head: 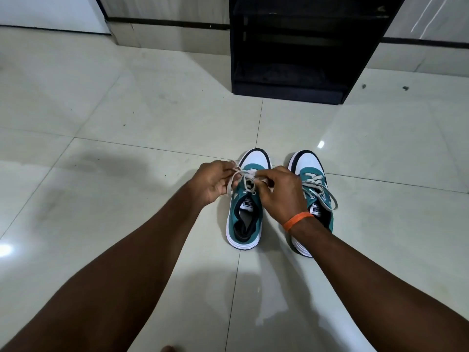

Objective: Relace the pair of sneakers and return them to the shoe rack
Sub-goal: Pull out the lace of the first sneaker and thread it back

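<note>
Two teal and white sneakers stand side by side on the tiled floor, toes pointing away from me. Over the left sneaker (245, 219) my left hand (214, 180) pinches one end of its grey lace (245, 177), and my right hand (280, 191) grips the other end. The lace crosses between the two hands above the tongue. The right sneaker (311, 171) is partly hidden behind my right wrist, which wears an orange band; its grey lace (322, 193) lies threaded and loose across the top.
A black shoe rack (291, 95) with dark open shelves stands on the floor straight ahead, beyond the sneakers. Glossy pale floor tiles (127, 148) spread all around. A wall base with a dark strip (165, 22) runs along the back.
</note>
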